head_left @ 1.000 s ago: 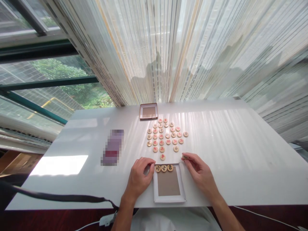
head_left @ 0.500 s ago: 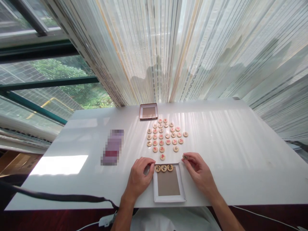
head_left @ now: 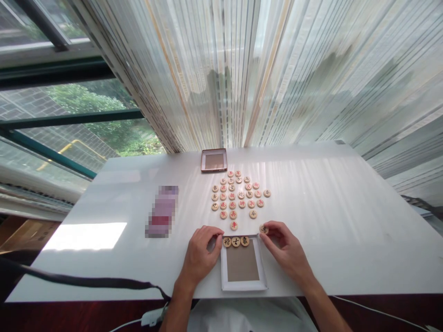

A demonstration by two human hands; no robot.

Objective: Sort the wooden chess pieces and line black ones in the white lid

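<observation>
Between the thumb and fingertips of my right hand is a round wooden Chinese chess piece with a black character, held just off the far right corner of a shallow white box. My left hand pinches the far left corner of that box, thumb and forefinger together. Three black-lettered pieces stand in a row along the box's far wall, the middle one a chess piece with a simple character. Beyond the box, many red and black pieces lie face up, a red chess piece being nearest.
A shallow lid with a brown rim lies at the back of the white table. To the left is a blurred-out purple item. A black strap crosses the near left. Striped curtains hang behind the table.
My right hand has moved slightly left towards the box, and the chess piece in it has turned so its face shows more. My left hand and the box have stayed put.
</observation>
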